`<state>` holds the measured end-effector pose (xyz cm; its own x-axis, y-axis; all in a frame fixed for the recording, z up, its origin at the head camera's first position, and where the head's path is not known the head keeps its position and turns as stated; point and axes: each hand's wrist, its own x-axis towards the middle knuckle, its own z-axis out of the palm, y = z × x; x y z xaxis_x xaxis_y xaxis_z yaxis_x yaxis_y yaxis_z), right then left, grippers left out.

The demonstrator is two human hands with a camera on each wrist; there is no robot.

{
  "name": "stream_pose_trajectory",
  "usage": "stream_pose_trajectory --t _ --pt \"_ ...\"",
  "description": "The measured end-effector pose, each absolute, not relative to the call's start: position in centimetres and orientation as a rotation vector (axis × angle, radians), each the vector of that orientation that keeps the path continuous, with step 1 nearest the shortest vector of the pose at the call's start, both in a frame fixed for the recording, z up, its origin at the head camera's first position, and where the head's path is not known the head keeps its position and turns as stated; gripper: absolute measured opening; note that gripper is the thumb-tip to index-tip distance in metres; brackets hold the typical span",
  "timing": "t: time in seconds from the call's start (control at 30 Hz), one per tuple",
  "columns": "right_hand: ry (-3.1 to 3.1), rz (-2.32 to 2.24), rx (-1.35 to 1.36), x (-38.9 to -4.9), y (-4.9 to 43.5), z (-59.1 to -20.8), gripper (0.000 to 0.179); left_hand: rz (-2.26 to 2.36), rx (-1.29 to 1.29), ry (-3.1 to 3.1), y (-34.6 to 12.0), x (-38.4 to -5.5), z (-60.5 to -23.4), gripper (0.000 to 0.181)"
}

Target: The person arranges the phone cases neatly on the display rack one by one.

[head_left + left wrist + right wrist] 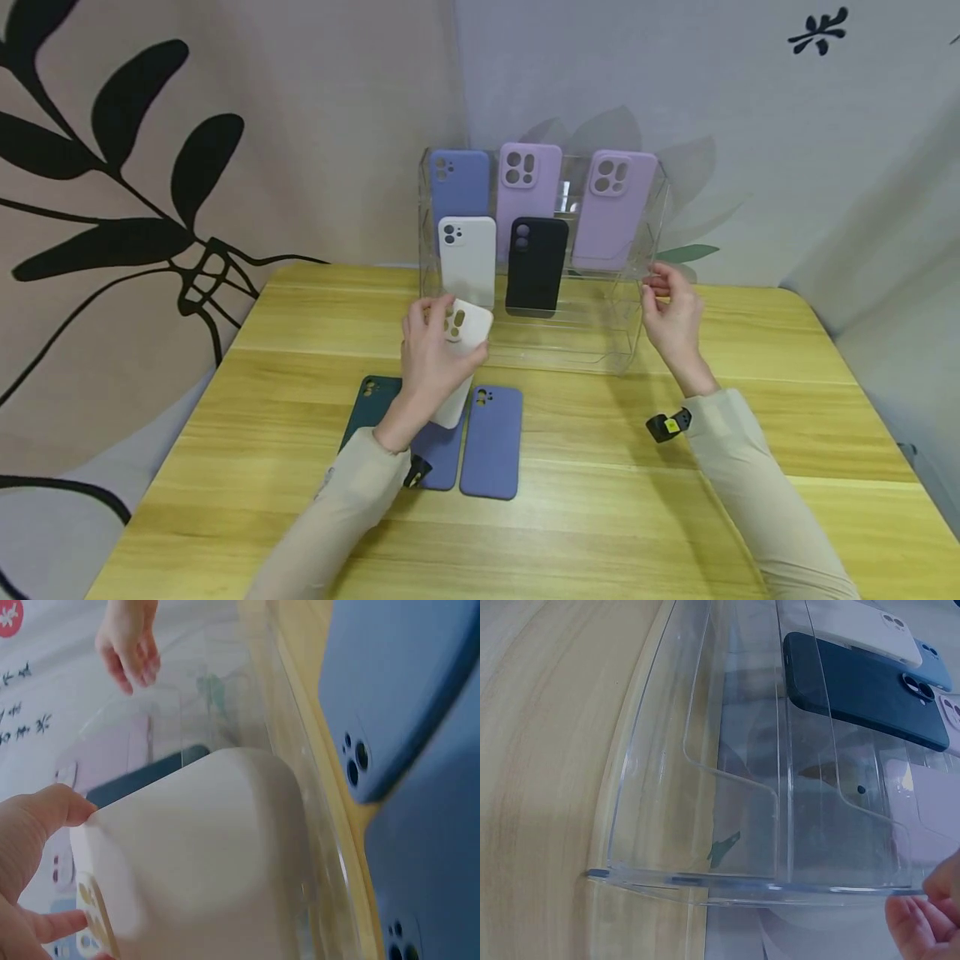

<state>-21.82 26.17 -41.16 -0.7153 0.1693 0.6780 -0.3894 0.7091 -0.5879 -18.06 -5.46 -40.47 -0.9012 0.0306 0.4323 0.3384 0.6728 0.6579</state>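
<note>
My left hand [435, 350] grips a white phone case [474, 323] by its edges, camera-hole end up, in front of the clear tiered display stand [592, 360]. In the left wrist view, the thumb and fingers hold the white case near its camera cutouts. At the stand's right side, my right hand [675, 317] pinches the edge of the side panel with its fingertips. A white case [468, 260] and a black case [537, 267] stand on a lower tier. Behind them, a blue case [460, 185] and two lilac cases [527, 196] lean on an upper tier.
On the wooden table [600, 517], a blue case [492, 442] lies beside another blue case [447, 462] and a dark green case [371, 400], both partly covered by the left arm. Patterned cloth [337, 125] hangs behind the table.
</note>
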Motion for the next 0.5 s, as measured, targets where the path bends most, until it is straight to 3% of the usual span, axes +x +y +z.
stream_pose_trajectory --t 0.5 --pt "-2.158 0.98 0.17 -21.8 26.2 -41.3 0.023 -1.193 -0.411 -2.361 -0.6 -18.9 -40.7 0.067"
